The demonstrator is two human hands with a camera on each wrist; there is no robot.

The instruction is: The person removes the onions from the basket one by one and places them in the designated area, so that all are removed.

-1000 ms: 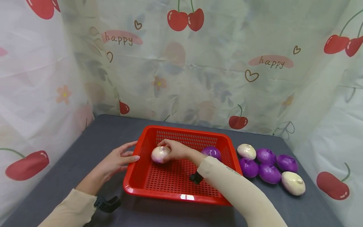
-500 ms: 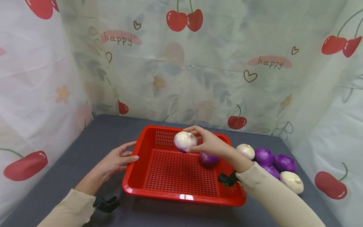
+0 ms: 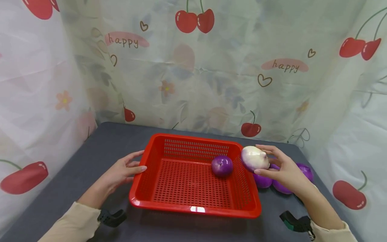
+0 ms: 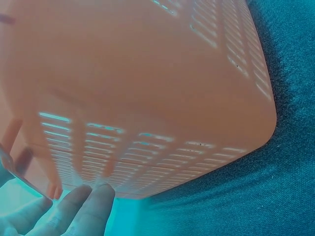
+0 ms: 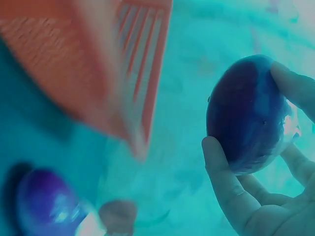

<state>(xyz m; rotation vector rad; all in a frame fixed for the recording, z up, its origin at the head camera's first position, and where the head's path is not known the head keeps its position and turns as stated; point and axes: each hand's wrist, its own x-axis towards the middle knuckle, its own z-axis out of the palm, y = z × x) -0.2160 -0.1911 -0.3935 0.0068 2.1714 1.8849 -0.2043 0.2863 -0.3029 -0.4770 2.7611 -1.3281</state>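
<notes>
My right hand [image 3: 285, 169] holds a purple-and-white turnip [image 3: 252, 159] between thumb and fingers, raised at the right rim of the red plastic basket [image 3: 169, 205]. In the right wrist view the fingertips press on both sides of the turnip [image 5: 246, 115], its dark purple side facing the camera. My left hand [image 3: 125, 171] grips the basket's left rim, thumb over the edge. Its fingers [image 4: 93, 209] lie against the slotted outer wall in the left wrist view. One purple turnip [image 3: 222, 166] lies inside the basket, toward the right.
Several more turnips [image 3: 263, 181] sit on the dark grey table [image 3: 115, 141] to the right of the basket, partly hidden behind my right hand. A cherry-patterned curtain [image 3: 193, 84] hangs behind and at both sides of the table.
My right hand has lifted the purple-and-white turnip from the basket's left part and carried it right, to over the right rim. The left hand has stayed on the basket.
</notes>
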